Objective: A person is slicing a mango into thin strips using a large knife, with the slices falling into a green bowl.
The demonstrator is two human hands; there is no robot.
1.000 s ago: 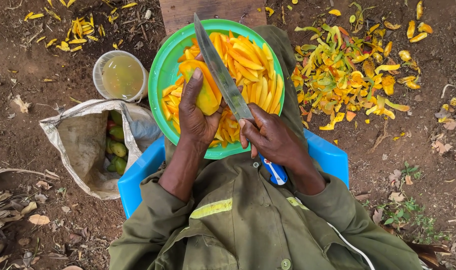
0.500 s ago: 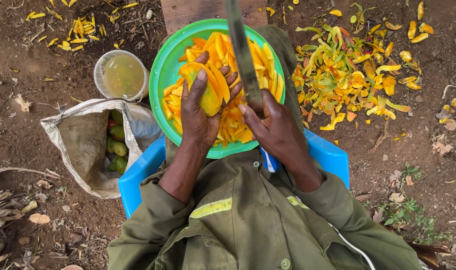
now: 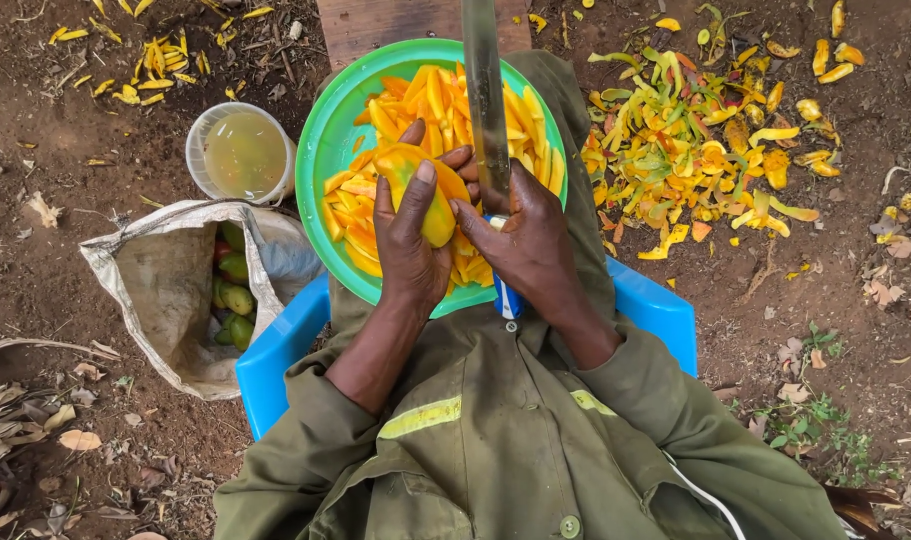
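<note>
My left hand (image 3: pixel 408 243) grips a peeled yellow-orange mango (image 3: pixel 424 187) over a green plate (image 3: pixel 321 140) heaped with mango slices (image 3: pixel 431 100). My right hand (image 3: pixel 526 235) holds a long knife (image 3: pixel 483 100) by its blue-and-white handle, the blade pointing straight away from me over the plate. The two hands touch at the fingertips beside the mango. The plate rests on my lap, above my olive-green sleeves.
A blue plastic seat (image 3: pixel 276 345) shows under me. On the dirt at left lie an open sack of green mangoes (image 3: pixel 191 285) and a tub of cloudy water (image 3: pixel 244 150). A heap of mango peels (image 3: pixel 716 150) lies at right, a wooden plank (image 3: pixel 376 22) ahead.
The knife swung from a diagonal lie across the mango to pointing straight ahead. My right hand moved up and left against the left hand, which drew the mango slightly toward me.
</note>
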